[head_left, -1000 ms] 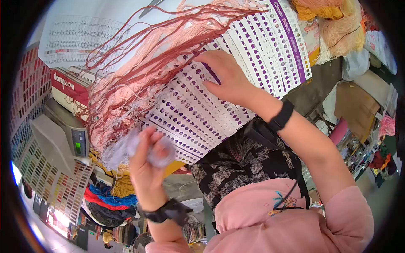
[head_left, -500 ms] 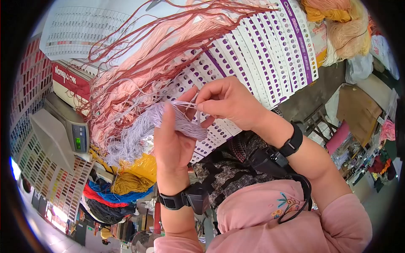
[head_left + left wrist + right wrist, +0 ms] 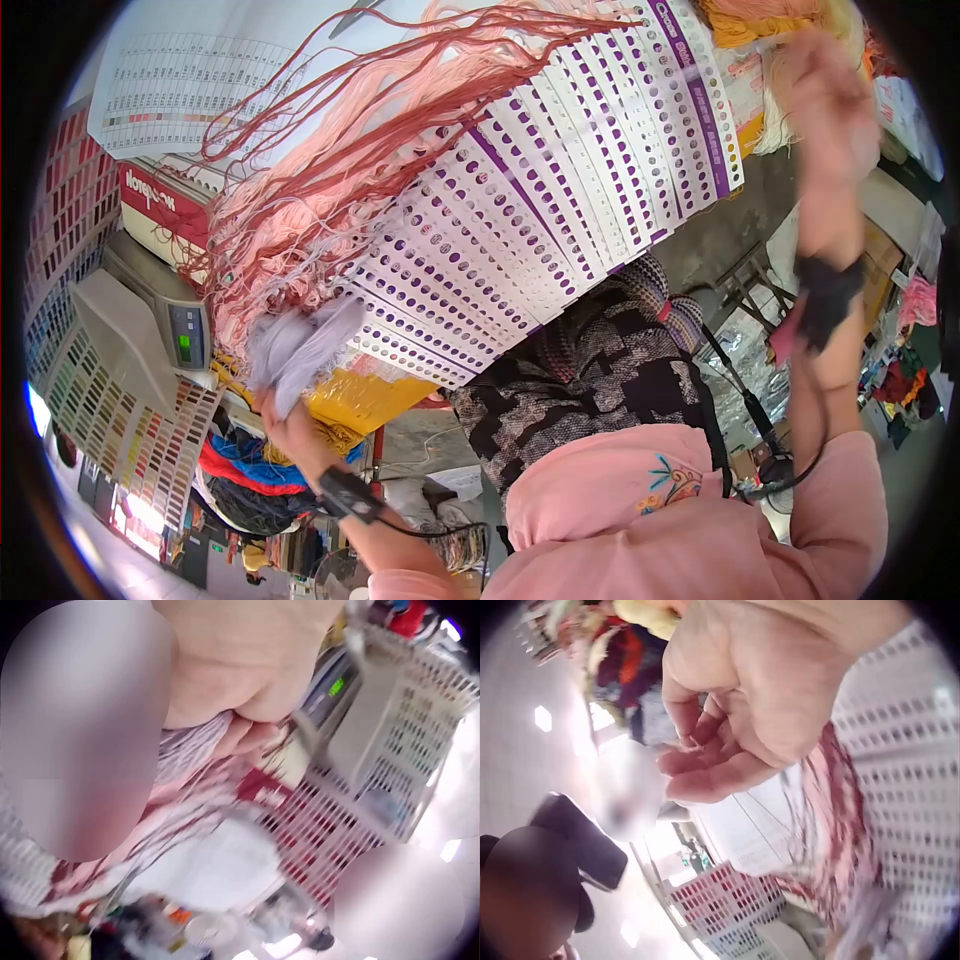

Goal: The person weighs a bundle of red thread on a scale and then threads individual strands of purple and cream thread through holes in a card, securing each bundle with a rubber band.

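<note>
My left hand (image 3: 292,435) grips a lavender thread skein (image 3: 308,350) at the left end of the punched cards, and the skein is blurred in the head view. In the left wrist view, lavender strands (image 3: 191,750) come out beneath the fingers. High at the far right is my right hand (image 3: 838,110), raised away from the cards and blurred. Its fingers are curled, with thumb and fingertips together in the right wrist view, where a thin thread (image 3: 759,814) runs below the hand. The fanned white Cross Stitch cards (image 3: 560,170) carry rows of holes over purple.
Pink and dark-rose threads (image 3: 370,150) drape across the cards' far side. At left stand a scale (image 3: 185,325) with a green display, a notebook (image 3: 165,200) and colour charts (image 3: 70,230). Yellow and cream skeins (image 3: 765,25) lie at upper right; coloured skeins (image 3: 255,475) hang at lower left.
Half a second ago both hands met at the lavender skein over the cards. Since then, the left hand has moved left with the skein, and the right hand has swung far up and right.
</note>
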`<control>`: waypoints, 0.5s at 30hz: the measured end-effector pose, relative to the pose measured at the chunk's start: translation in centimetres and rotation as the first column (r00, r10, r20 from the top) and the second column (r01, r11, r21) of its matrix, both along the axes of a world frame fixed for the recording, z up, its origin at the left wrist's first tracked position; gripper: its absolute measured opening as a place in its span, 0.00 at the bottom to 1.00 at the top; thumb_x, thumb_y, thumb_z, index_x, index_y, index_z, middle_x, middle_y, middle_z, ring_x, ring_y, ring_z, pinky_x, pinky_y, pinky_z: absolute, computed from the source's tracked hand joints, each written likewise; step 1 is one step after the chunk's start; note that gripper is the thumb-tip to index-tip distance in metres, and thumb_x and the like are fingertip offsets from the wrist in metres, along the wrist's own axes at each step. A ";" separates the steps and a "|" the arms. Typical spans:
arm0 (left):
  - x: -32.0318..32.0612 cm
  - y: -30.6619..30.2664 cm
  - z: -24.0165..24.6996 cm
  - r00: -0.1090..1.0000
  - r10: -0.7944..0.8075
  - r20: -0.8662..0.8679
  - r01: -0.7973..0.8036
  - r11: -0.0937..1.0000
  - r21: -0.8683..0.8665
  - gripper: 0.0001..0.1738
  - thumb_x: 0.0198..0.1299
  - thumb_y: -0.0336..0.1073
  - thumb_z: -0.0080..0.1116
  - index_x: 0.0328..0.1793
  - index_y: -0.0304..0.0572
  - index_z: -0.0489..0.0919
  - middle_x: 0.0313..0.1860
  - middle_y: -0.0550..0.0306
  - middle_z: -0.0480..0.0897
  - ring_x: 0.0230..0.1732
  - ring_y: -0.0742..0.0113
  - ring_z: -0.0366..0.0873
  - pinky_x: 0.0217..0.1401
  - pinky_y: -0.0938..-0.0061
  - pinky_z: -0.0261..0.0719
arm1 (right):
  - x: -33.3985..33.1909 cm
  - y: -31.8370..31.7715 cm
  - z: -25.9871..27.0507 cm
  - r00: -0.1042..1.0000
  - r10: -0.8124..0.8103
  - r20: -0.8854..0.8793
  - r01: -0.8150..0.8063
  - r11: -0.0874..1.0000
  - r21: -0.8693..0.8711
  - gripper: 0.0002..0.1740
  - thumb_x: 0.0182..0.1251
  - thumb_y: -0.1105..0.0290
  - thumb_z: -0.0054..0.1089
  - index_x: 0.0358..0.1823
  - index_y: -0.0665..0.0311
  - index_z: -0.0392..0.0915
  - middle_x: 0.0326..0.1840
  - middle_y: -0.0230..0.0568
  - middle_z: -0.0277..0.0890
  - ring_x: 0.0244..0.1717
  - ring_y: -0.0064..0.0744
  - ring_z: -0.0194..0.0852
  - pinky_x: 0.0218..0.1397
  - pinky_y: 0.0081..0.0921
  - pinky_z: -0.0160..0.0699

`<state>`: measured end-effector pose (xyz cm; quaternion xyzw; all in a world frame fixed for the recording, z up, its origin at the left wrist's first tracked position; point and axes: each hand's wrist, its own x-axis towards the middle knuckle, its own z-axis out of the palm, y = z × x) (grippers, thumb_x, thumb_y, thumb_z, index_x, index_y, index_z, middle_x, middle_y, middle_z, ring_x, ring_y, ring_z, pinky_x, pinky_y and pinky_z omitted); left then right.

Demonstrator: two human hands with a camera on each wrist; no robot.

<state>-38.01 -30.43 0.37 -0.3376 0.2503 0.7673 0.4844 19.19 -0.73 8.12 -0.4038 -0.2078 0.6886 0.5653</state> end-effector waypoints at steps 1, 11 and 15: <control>-6.3 -5.3 -0.9 0.993 0.062 -0.100 -0.076 0.986 -0.145 0.06 0.51 0.22 0.39 0.31 0.40 0.66 0.22 0.65 0.65 0.23 0.72 0.63 0.45 0.69 0.63 | 6.5 3.1 1.1 0.918 -0.191 0.348 0.161 0.981 0.111 0.13 0.56 0.72 0.34 0.34 0.74 0.66 0.37 0.51 0.62 0.44 0.38 0.58 0.54 0.36 0.46; 25.0 18.5 1.4 0.291 -0.903 -0.315 0.807 0.409 -0.425 0.14 0.56 0.29 0.47 0.48 0.32 0.70 0.39 0.52 0.75 0.19 0.81 0.66 0.22 0.86 0.62 | -12.9 -3.5 -8.5 0.442 0.190 0.877 -0.453 0.891 0.035 0.04 0.46 0.76 0.58 0.26 0.65 0.73 0.28 0.33 0.72 0.29 0.23 0.69 0.35 0.17 0.67; 29.9 20.8 -1.1 -0.116 -0.909 -0.400 0.652 0.233 -0.721 0.09 0.53 0.31 0.50 0.37 0.31 0.74 0.18 0.57 0.74 0.13 0.78 0.67 0.15 0.85 0.62 | -15.3 -5.2 -11.1 0.241 -0.068 0.968 -0.549 0.813 0.194 0.07 0.41 0.79 0.56 0.25 0.63 0.72 0.25 0.38 0.69 0.29 0.35 0.67 0.36 0.25 0.65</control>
